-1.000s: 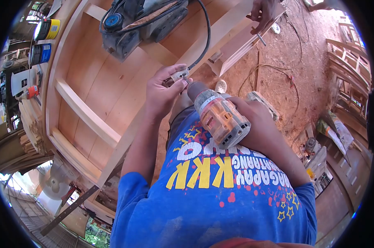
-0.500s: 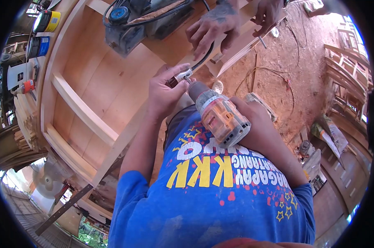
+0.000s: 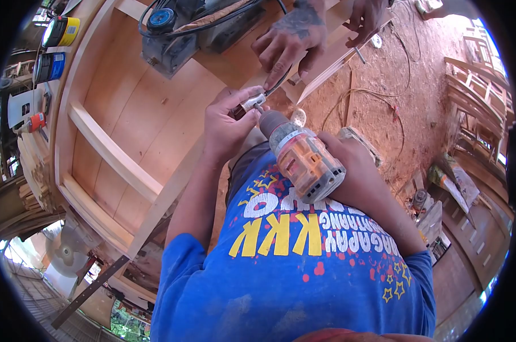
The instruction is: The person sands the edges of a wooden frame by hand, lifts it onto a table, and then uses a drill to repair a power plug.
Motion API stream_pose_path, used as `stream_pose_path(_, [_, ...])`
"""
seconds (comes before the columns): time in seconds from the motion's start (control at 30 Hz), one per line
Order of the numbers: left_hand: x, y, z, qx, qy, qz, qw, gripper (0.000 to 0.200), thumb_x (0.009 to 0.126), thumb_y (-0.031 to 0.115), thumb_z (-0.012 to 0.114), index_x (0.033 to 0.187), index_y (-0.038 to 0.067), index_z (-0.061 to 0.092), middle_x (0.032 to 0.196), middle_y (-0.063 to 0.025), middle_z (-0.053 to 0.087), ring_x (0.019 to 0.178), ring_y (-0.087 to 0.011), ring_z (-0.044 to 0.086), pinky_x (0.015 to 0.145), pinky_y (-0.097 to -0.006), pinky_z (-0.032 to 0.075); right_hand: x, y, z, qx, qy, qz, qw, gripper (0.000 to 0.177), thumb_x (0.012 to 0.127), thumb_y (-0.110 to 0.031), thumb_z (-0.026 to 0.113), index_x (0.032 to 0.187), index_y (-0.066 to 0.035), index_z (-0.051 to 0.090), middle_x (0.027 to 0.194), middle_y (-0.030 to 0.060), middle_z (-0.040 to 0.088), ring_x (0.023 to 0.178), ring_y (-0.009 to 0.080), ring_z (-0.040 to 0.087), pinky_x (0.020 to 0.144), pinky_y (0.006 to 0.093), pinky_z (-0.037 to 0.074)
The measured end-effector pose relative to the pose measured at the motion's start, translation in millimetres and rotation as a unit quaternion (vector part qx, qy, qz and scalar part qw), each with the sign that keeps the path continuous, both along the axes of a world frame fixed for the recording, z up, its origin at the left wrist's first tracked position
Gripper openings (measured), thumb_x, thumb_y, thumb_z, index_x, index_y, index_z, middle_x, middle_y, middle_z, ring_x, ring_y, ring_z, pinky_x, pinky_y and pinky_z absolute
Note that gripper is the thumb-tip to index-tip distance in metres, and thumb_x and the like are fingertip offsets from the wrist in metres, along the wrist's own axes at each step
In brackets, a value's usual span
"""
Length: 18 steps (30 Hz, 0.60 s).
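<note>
My right hand (image 3: pixel 349 162) grips an orange and grey power drill (image 3: pixel 303 159), held close to my chest with its chuck pointing up and away. My left hand (image 3: pixel 226 125) pinches a small silver metal piece (image 3: pixel 251 104) right at the drill's tip. Another person's hand (image 3: pixel 289 40) reaches down from the top and touches the black cable (image 3: pixel 278 80) just above my left hand. That person's second hand (image 3: pixel 366 17) rests on a wooden slat at the top.
A large curved wooden frame (image 3: pixel 132 125) fills the left, with a grey electric planer (image 3: pixel 195 31) lying on it. Cans (image 3: pixel 61 31) stand at the far left. Red dirt floor with cords (image 3: pixel 383 85) lies to the right, stacked wooden furniture (image 3: pixel 474 97) beyond.
The other person's hand came in from the top and took hold of the black cable near my left hand. My hands and the drill stayed almost still.
</note>
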<state>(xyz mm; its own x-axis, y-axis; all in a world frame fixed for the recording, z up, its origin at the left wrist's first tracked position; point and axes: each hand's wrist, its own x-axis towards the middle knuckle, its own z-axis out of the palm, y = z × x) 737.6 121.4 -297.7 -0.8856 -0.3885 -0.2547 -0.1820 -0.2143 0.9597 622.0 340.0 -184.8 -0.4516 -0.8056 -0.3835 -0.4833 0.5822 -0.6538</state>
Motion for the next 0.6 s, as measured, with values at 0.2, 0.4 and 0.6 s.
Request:
stream_pose_path(0.2, [0.4, -0.2, 1.0, 0.026, 0.003, 0.004, 1.0, 0.041, 0.092, -0.001, 0.062, 0.132, -0.009, 0.061, 0.114, -0.0124, 0.067, 0.104, -0.0215, 0.072, 0.094, -0.0311, 0.055, -0.8, -1.0, 2.1, 0.032, -0.004, 0.004, 0.999, 0.044, 0.079, -0.034, 0.078, 0.11, -0.008, 0.063, 0.085, 0.0169, 0.069, 0.081, 0.0381, 0.069, 0.071, 0.0491, 0.053])
stream_pose_path(0.4, [-1.4, 1.1, 2.2, 0.049, -0.006, 0.015, 0.999, 0.041, 0.09, -0.002, 0.06, 0.13, -0.011, 0.061, 0.116, -0.0136, 0.069, 0.102, -0.0207, 0.073, 0.091, -0.0299, 0.057, -1.3, 1.1, 2.6, 0.03, -0.007, -0.001, 1.0, 0.043, 0.078, -0.034, 0.078, 0.11, -0.008, 0.063, 0.088, 0.0172, 0.069, 0.084, 0.0381, 0.069, 0.071, 0.0488, 0.053])
stream_pose_path(0.6, [-1.4, 0.6, 1.8, 0.04, -0.004, 0.004, 0.999, 0.042, 0.092, 0.0, 0.063, 0.133, -0.009, 0.06, 0.111, -0.013, 0.07, 0.102, -0.0207, 0.073, 0.095, -0.0317, 0.056, -2.2, 2.4, 0.9, 0.031, -0.028, -0.002, 0.999, 0.044, 0.079, -0.035, 0.077, 0.111, -0.008, 0.063, 0.088, 0.0173, 0.069, 0.085, 0.0382, 0.069, 0.072, 0.0487, 0.053])
